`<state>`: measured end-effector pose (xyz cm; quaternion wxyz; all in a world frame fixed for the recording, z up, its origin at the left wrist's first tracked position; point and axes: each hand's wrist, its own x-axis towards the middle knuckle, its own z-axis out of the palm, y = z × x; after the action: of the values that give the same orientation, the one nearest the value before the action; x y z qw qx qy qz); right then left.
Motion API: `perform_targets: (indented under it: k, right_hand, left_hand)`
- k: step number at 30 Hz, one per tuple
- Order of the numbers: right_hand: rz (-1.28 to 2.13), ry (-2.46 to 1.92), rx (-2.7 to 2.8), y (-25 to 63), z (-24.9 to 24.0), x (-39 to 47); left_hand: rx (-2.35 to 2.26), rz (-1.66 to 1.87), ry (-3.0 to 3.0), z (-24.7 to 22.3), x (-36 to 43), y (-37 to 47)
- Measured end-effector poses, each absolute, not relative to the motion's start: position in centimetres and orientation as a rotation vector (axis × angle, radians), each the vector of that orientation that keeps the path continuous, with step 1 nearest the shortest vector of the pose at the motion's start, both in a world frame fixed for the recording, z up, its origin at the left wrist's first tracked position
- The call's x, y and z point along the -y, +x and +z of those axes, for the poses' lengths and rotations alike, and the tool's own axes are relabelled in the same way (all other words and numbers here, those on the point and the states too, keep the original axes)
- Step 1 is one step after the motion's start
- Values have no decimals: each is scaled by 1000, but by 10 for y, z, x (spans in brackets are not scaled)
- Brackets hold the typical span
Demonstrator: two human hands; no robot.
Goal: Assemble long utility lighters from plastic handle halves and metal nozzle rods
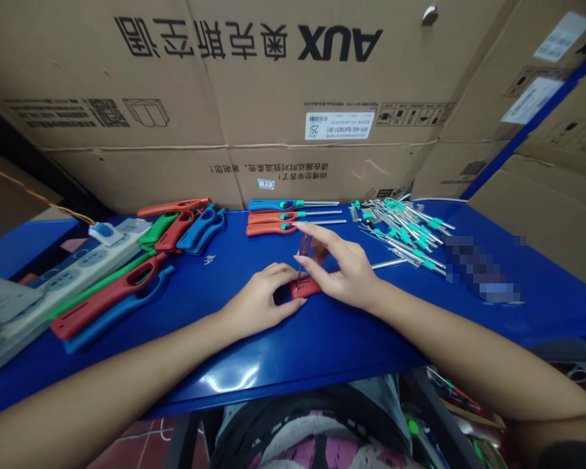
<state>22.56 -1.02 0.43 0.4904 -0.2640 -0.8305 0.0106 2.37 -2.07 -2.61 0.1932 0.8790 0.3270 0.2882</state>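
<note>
A red long-necked lighter [308, 288] lies on the blue table in front of me, its metal tube showing beyond my right hand. My left hand [264, 293] closes its fingers and thumb around the rounded handle end. Between the fingertips of my right hand [344, 264] is a small screwdriver [305, 245] with a translucent purplish handle. It stands nearly upright, its tip at the lighter's handle. The right palm covers the lighter's middle.
Three assembled lighters [273, 217] lie behind my hands. Metal tubes with green parts [410, 228] are piled at right. Coloured lighter shells [112, 293] rest by a power strip [63, 277] at left, near small screws [209, 259]. A cardboard wall [254, 85] closes the back.
</note>
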Motion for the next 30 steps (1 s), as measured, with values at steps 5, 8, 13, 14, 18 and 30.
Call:
perform_targets:
  k: [5, 8, 13, 14, 18, 30]
  right_hand:
    - [10, -632, 2036, 225, 3, 11]
    - [-46, -613, 2038, 225, 4, 12]
    - [-104, -576, 2047, 225, 7, 13]
    - [-105, -569, 2052, 225, 7, 13]
    - [-95, -566, 2079, 226, 5, 12]
    - [-103, -560, 2113, 225, 4, 11]
  left_hand:
    - [-920, 808, 2473, -25, 21, 24]
    - [-909, 816, 2453, -25, 21, 24]
    - [-926, 839, 2412, -26, 21, 24]
    - [-930, 843, 2410, -27, 21, 24]
    - [-934, 860, 2410, -29, 21, 23]
    - [-916, 864, 2401, -28, 21, 23]
